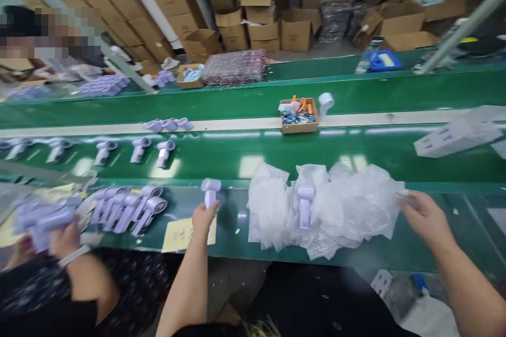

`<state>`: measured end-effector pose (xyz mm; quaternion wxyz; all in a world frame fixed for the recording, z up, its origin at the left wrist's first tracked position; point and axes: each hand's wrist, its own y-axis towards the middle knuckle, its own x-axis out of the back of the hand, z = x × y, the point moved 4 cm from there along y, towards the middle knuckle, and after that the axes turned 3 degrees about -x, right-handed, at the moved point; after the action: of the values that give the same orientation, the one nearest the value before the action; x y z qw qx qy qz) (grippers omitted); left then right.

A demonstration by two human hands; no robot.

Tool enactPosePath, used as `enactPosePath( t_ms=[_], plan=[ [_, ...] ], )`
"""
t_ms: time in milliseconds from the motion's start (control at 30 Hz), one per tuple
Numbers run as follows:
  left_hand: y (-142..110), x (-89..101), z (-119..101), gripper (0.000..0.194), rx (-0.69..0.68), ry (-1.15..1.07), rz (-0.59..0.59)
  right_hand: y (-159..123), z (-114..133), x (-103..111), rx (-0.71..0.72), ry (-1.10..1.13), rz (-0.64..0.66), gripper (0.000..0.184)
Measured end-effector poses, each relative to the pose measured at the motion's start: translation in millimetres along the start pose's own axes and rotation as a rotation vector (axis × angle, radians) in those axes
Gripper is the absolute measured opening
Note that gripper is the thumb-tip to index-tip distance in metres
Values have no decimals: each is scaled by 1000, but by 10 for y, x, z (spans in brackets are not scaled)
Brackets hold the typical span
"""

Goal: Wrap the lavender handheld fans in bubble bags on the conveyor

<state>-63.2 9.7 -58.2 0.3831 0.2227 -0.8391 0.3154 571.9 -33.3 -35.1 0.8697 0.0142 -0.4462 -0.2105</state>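
My left hand is closed around the handle of a small lilac handheld fan, shaped like a mini hair dryer, and holds it upright over the bench. At the right, my right hand pinches the edge of a translucent bubble-wrap bag. More crumpled bubble-wrap bags spread leftward from it in a loose heap. Another lilac fan lies on top of the heap, between my hands. Below my left hand, a yellow paper with handwriting rests on the bench.
Several lilac fans lie bunched at left, beside a co-worker's hands holding more. A green conveyor carries spaced fans. Behind it stand a small carton of parts and a white roll. White folded boxes lie right.
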Motion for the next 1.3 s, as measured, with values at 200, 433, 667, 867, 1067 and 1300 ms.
enactPosePath(
  t_ms=[200,433,667,867,1067,1300],
  plan=[
    [-1189,-739,-877,43,-124,-929,661,100,-169,-115,58,45,97,35],
    [-3064,-2259,-2110,46,-250,-770,1320,67,-321,215,-244,411,188,53],
    [-3718,-2532,-2559,45,-1539,109,961,-336,-586,375,-952,1301,321,31],
    [-3409,-2902,-2519,33,-1939,762,729,-401,-1305,725,-1099,1413,410,23],
    [-3401,-3462,-2593,47,-1865,900,903,-788,-1436,897,-1151,1470,448,30],
    [-3558,-3369,-2748,28,-1750,711,839,-1504,-1069,794,-1154,1694,635,35]
  ],
)
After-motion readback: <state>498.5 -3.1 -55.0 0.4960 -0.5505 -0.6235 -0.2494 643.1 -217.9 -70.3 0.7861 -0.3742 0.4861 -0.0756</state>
